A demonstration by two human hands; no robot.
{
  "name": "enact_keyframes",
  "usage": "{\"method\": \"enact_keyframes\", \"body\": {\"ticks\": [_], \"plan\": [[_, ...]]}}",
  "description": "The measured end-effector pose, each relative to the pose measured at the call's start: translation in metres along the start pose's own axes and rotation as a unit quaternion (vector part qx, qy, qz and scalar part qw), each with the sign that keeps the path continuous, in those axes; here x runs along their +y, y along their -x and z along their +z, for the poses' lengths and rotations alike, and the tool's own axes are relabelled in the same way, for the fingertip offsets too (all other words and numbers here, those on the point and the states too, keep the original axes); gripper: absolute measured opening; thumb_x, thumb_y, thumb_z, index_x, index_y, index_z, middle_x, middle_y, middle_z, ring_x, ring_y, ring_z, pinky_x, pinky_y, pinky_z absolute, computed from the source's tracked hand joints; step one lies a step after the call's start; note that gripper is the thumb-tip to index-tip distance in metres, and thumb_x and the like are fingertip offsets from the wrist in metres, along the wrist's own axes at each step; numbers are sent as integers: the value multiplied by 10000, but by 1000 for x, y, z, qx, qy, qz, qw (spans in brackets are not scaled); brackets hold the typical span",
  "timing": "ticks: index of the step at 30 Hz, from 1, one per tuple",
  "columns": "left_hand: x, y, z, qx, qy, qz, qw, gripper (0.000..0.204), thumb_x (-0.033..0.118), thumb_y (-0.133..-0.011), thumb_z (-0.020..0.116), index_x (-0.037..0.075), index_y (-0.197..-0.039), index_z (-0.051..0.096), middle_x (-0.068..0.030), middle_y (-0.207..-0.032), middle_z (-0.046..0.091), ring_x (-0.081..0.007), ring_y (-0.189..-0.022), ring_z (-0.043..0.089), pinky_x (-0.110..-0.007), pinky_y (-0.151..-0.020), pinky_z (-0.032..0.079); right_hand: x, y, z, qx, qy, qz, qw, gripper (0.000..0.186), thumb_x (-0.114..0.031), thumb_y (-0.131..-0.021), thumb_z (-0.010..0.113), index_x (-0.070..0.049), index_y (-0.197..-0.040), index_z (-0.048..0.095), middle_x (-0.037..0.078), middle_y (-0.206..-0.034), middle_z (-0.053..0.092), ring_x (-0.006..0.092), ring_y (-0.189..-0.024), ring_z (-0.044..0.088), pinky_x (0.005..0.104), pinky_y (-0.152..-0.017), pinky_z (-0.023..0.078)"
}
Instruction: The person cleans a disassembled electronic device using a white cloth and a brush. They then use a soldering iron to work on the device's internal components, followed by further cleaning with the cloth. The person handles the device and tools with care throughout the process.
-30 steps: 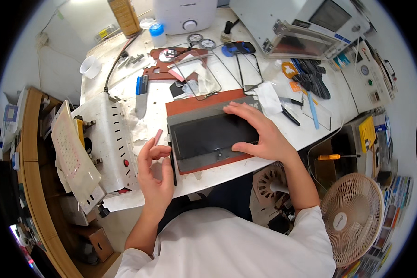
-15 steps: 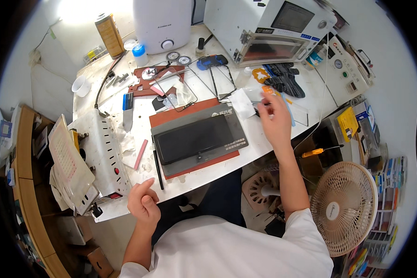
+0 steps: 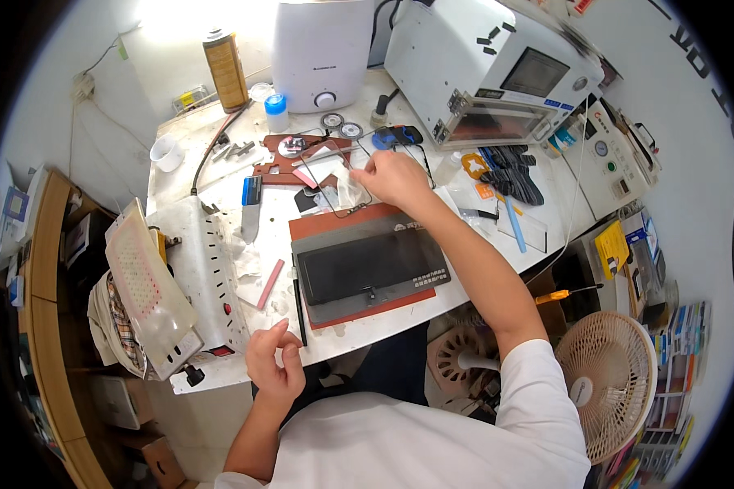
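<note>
A dark screen panel lies on a grey mat over a reddish-brown pad. Above them my right hand reaches into loose parts by white tissue and a thin wire-like frame; its fingers are bent together, and what they may hold is hidden. My left hand hovers at the table's front edge, loosely curled with index and thumb apart, holding nothing. Near it lie a black pen-like stick and a pink strip.
A white metal machine stands at left, a cabinet machine and white appliance at back. Tall can, cup, black gloves and blue stick are on the bench. A fan stands right.
My right hand has left the dark panel, passed to its right and moved up-left over the loose parts. My left hand has dropped toward the front edge. The view has shifted.
</note>
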State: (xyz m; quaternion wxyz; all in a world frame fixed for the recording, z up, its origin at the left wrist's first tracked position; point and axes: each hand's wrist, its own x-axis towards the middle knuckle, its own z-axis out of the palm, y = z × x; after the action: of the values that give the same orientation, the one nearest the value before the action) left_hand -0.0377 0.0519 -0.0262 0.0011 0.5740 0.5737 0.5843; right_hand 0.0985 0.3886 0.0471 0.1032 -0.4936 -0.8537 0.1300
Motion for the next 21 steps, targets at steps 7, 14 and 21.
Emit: {"method": "enact_keyframes", "body": {"ticks": [7,14,21], "plan": [[1,-7,1,-18,-10,33,999,417,-49,-889,648,-6,-1303,620,-45,-757,658,-204,-645,582,-347,-645,436,1,-6,4,-71,-186,-36,979,347,-378,-864,758,-42,-932,816,152,-851,777,321,-800,745,425,-755,573],[1,-9,1,-16,-24,50,998,445,-67,-864,663,-5,-1302,622,-33,-790,654,-206,-645,577,-356,-640,432,-6,-3,7,-43,-55,-57,996,342,-370,-862,795,-52,-989,788,96,-924,763,238,-864,719,385,-763,556],[3,-11,2,-18,-20,61,998,468,-89,-836,686,-4,-1293,629,-35,-798,651,-213,-633,576,-355,-628,433,1,3,-18,67,-346,-173,920,222,-142,-861,797,-32,-776,623,30,-896,739,187,-901,724,314,-733,580]]}}
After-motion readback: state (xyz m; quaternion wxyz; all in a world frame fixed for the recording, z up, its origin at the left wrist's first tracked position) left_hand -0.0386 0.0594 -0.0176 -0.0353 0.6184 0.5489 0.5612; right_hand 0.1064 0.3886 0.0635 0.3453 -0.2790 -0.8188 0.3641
